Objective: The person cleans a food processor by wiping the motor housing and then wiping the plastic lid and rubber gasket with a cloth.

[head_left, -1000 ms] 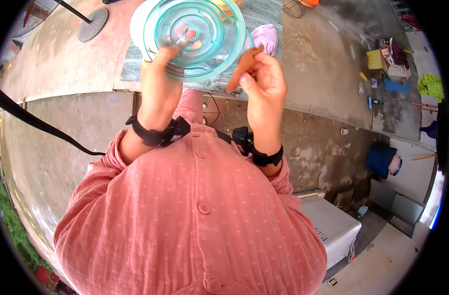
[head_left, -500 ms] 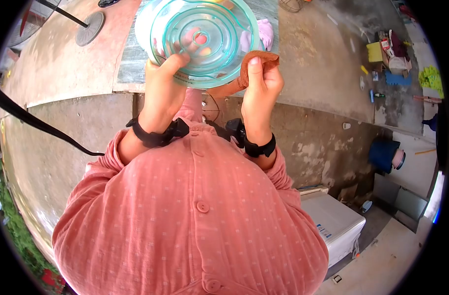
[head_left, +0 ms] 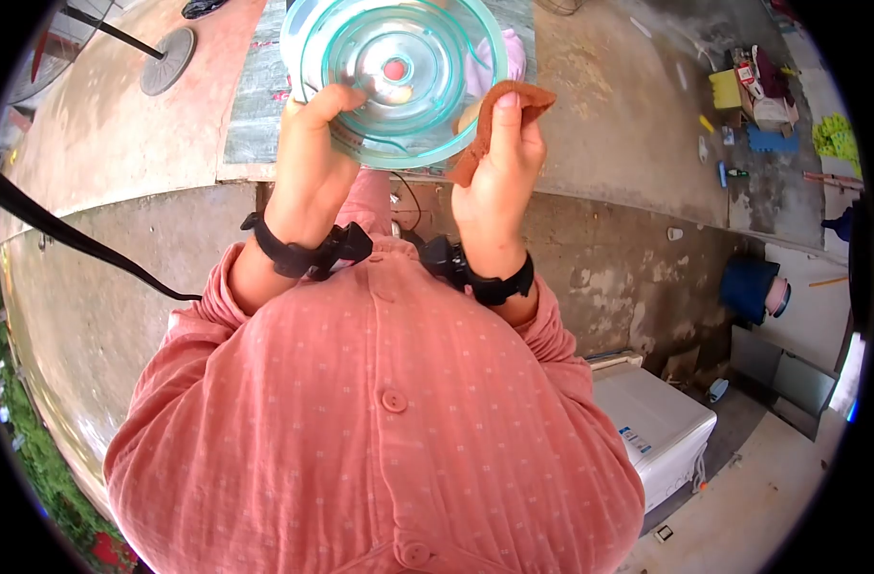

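Well, left fingers (head_left: 338,99) pinch the clear disc (head_left: 427,107), right fingers (head_left: 506,120) brown cloth (head_left: 532,97) at its rim, floor (head_left: 609,105) spreading rightward.

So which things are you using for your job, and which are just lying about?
In the job, it seems:
- see-through round dish, in the left hand
- brown cloth, in the right hand, at the dish's edge

Just lying about, I think:
- pale purple cloth on the table
- round stand base on the ground
- dark blue tub
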`<state>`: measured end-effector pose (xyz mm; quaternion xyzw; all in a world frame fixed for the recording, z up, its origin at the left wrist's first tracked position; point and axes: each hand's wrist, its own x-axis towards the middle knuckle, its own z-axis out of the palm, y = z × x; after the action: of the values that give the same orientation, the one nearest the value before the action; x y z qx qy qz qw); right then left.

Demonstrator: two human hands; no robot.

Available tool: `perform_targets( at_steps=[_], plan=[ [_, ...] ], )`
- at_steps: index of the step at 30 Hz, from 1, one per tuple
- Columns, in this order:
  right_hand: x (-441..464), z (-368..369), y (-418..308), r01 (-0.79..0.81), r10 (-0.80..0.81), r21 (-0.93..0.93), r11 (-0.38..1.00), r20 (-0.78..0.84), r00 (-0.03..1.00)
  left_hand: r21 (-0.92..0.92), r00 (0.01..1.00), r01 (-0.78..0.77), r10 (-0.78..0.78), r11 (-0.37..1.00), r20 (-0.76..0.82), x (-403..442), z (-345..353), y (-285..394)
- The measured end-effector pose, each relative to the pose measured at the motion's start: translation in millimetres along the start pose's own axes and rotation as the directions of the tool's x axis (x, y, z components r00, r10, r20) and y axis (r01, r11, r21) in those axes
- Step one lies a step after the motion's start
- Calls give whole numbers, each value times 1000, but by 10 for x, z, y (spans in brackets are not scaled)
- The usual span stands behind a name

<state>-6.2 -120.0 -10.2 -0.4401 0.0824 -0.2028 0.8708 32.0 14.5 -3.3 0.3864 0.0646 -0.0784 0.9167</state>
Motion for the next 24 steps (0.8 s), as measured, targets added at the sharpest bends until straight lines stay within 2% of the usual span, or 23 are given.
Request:
perform_targets(
  at_steps=[3, 4, 6, 7, 8, 14, 16, 17, 20, 24],
  plan=[
    [-113, 116, 114, 233, -235, -44, 972, -76, 969, -102, 996, 90, -87, 991, 28, 40, 15, -4],
    [-118, 118, 156, 237, -239, -42, 971, -70, 968, -155, 991, 132, -128, 979, 36, 52, 37, -2],
    [-163, 93, 228, 214, -219, -88, 973, -57, 974, -165, 993, 115, -117, 980, 1, 72, 31, -55],
    [-214, 116, 209, 139, -140, 41, 989, 23, 990, -174, 993, 102, -110, 979, -36, 85, 25, -80],
    [-205, 129, 289, 168, -171, -58, 984, -50, 984, -174, 994, 102, -109, 979, -30, 104, 30, -93],
    [-245, 153, 418, 137, -138, -55, 989, -13, 990, -155, 998, 34, -42, 987, -48, 105, 39, -55],
    [-183, 118, 298, 128, -135, 46, 991, 199, 971, -91, 1000, -11, 13, 996, 28, 94, -1, -16],
    [-156, 86, 267, 120, -132, 68, 990, 227, 965, -66, 998, -29, 33, 997, 51, 76, 2, 5],
    [-152, 52, 231, 141, -134, -49, 989, 127, 983, -90, 997, -41, 46, 995, 59, 35, 30, 67],
    [-107, 32, 58, 105, -102, 1, 994, 228, 968, -78, 991, -74, 82, 994, 104, -33, 18, 122]
  ],
)
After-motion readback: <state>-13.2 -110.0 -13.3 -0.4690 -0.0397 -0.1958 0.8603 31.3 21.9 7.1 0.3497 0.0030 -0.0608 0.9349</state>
